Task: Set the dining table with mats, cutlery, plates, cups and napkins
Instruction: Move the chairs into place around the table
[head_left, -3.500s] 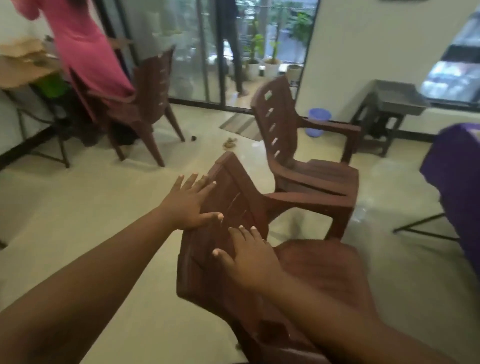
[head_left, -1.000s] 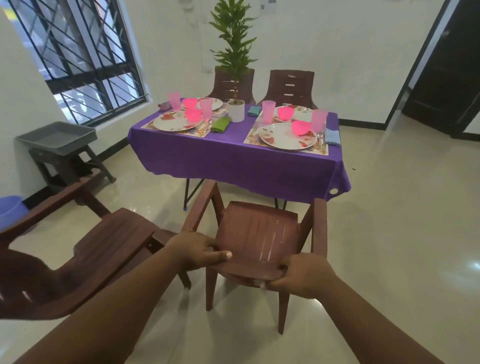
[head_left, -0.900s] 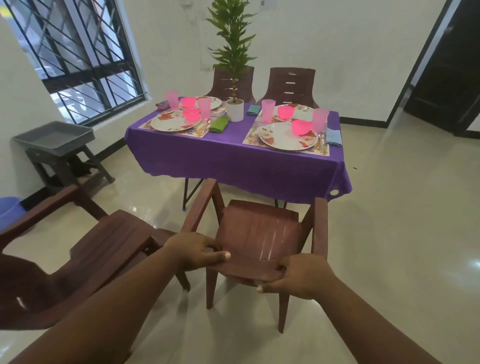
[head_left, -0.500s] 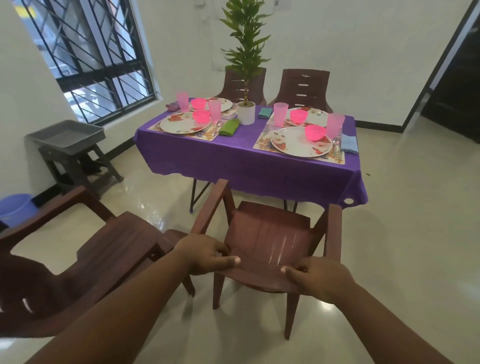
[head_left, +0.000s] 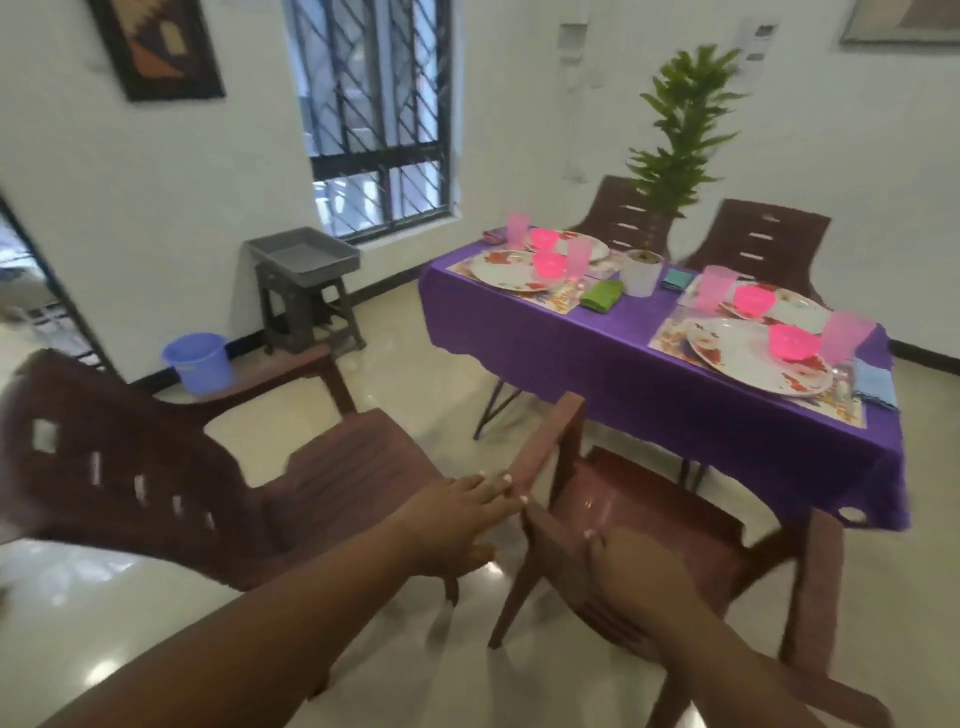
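Fingers (head_left: 498, 486) of the left hand (head_left: 457, 525) lie straight, tips touching the arm of the near brown chair (head_left: 649, 525); the right hand (head_left: 631, 571) rests on its backrest, fingers hidden behind the edge (grip cannot be told). Motion blur softens everything. Slatted moulded plastic forms the chair. Beyond it, the purple-clothed surface (head_left: 597, 364) carries round floral plates (head_left: 758, 358), translucent pink cups (head_left: 847, 338), patterned mats (head_left: 670, 338) and folded napkins (head_left: 602, 296).

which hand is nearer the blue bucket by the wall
Left. The left hand reaches between the two near chairs, on the side of the blue bucket. The right hand rests on the chair back, farther from it.
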